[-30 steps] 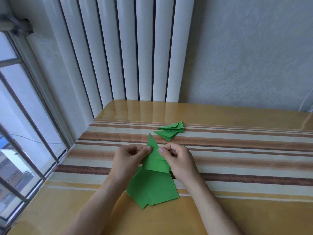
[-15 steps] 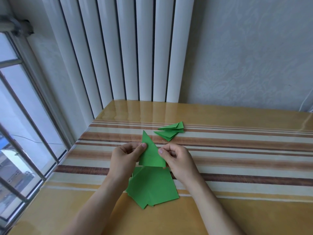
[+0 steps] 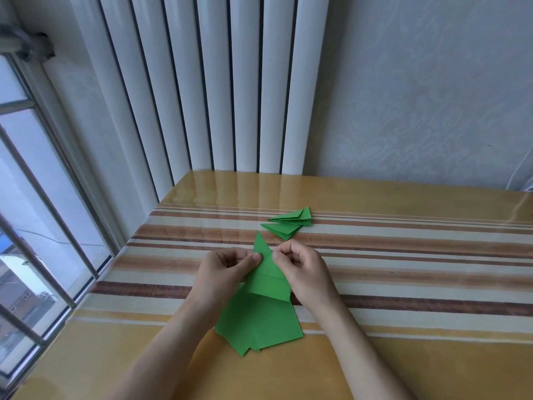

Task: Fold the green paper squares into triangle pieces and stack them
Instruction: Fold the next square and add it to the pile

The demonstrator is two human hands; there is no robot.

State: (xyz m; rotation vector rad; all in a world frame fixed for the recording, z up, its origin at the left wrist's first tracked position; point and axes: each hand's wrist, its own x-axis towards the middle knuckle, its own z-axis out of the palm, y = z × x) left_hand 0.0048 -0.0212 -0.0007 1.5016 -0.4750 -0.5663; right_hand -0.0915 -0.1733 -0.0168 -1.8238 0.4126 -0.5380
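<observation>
Now your glossy striped table (image 3: pixel 403 255) sits against a white radiator (image 3: pixel 219 96), a window (image 3: pixel 34 226) to its left. Your left hand (image 3: pixel 222 269) and right hand (image 3: pixel 302 267) both pinch the folded green piece (image 3: pixel 266 272) above the green paper squares (image 3: pixel 259 321); finished triangles (image 3: pixel 291 223) lie beyond. Since half a second ago, its lower flap has dropped open, so the piece looks longer.

Pointed folded piece (image 3: pixel 266 272) above flat squares (image 3: pixel 259 324); finished triangles (image 3: pixel 290 223) beyond.

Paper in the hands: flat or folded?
Folded, partway. The held paper tapers to a point on top, a crease line crosses it, and both hands, left and right, pinch its edges.
</observation>
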